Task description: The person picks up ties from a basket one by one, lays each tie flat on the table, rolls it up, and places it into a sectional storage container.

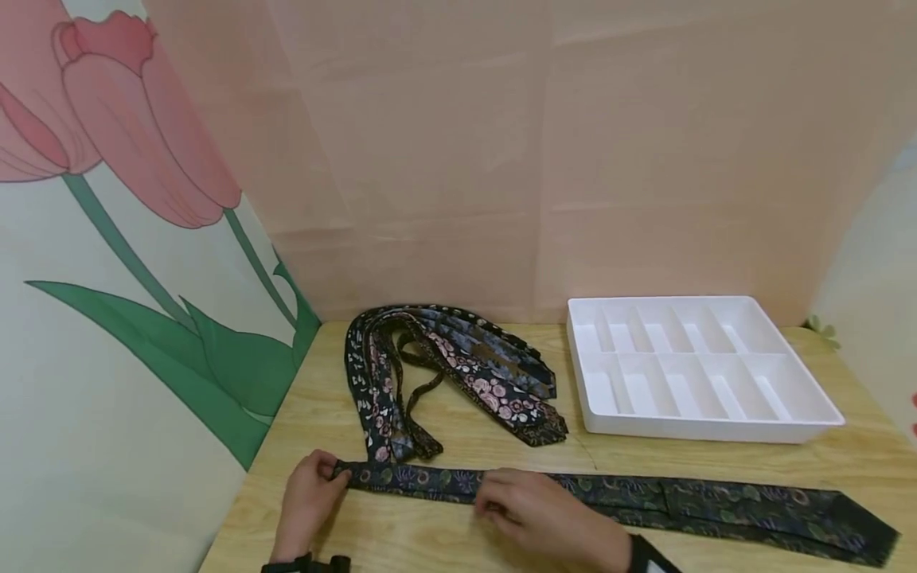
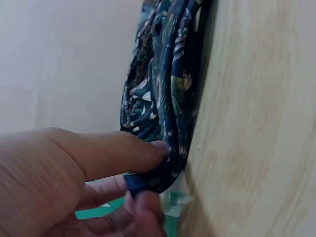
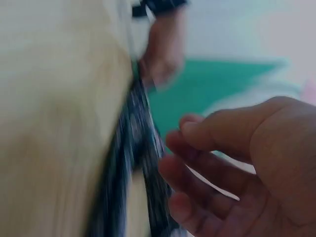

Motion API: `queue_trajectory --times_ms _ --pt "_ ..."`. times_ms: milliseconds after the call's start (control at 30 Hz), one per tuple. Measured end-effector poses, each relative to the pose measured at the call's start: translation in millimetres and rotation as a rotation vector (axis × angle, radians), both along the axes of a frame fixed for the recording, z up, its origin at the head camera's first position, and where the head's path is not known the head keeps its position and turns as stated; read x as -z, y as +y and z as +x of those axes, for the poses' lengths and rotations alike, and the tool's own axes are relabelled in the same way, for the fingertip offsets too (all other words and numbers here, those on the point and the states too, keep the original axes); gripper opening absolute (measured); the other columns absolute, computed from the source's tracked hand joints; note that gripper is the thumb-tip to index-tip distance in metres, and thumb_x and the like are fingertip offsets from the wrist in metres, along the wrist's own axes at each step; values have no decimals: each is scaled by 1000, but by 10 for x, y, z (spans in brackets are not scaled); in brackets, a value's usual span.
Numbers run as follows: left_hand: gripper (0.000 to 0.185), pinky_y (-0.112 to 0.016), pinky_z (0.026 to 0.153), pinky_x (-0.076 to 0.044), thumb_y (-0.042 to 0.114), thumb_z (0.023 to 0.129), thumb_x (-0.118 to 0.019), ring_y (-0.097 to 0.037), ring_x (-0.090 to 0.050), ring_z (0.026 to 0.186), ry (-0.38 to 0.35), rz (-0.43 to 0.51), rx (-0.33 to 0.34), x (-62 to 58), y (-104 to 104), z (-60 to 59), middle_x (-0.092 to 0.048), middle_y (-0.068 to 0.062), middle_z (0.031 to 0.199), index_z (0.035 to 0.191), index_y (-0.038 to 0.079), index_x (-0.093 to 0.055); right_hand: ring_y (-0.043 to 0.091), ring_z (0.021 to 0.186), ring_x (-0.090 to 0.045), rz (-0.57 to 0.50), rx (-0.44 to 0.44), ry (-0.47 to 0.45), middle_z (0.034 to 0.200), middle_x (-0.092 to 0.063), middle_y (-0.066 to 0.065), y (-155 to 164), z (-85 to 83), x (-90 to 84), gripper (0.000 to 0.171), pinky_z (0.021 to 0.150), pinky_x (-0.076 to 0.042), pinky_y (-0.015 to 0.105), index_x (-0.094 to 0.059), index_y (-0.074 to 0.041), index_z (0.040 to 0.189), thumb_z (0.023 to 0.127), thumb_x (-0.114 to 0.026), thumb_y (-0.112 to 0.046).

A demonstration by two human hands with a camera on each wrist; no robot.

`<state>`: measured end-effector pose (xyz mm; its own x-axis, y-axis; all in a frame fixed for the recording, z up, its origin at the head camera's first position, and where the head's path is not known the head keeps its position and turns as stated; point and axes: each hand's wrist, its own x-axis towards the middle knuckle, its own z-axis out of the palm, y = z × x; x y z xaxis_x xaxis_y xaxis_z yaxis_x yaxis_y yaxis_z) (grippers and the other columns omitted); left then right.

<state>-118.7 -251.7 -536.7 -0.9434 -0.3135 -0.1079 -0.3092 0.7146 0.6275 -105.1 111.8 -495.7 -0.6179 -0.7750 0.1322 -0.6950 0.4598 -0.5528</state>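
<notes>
A long dark floral tie (image 1: 716, 501) lies flat along the front of the wooden table (image 1: 501, 442), wide end at the right. My left hand (image 1: 342, 476) pinches its narrow left end. The left wrist view shows thumb and fingers (image 2: 148, 153) closed on the folded tip of the tie (image 2: 173, 123). My right hand (image 1: 487, 505) rests on the tie near its middle. In the blurred right wrist view its fingers (image 3: 177, 163) are loosely bent beside the tie (image 3: 131, 148), gripping nothing.
A pile of several dark patterned ties (image 1: 444, 370) lies bent at the back left of the table. A white divided tray (image 1: 802, 422) with empty compartments stands at the back right. A pink wall and a tulip banner (image 1: 129, 239) close in the back and left.
</notes>
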Motion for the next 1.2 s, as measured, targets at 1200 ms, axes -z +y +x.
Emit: queue_trajectory --times_ms 1200 --pt "26 -25 59 -40 6 77 -73 -13 -50 68 119 56 41 40 378 36 -57 -4 78 97 4 -57 6 93 -41 194 -26 295 107 -49 -7 -1040 -140 492 44 72 -37 19 -53 -20 141 98 -57 -29"
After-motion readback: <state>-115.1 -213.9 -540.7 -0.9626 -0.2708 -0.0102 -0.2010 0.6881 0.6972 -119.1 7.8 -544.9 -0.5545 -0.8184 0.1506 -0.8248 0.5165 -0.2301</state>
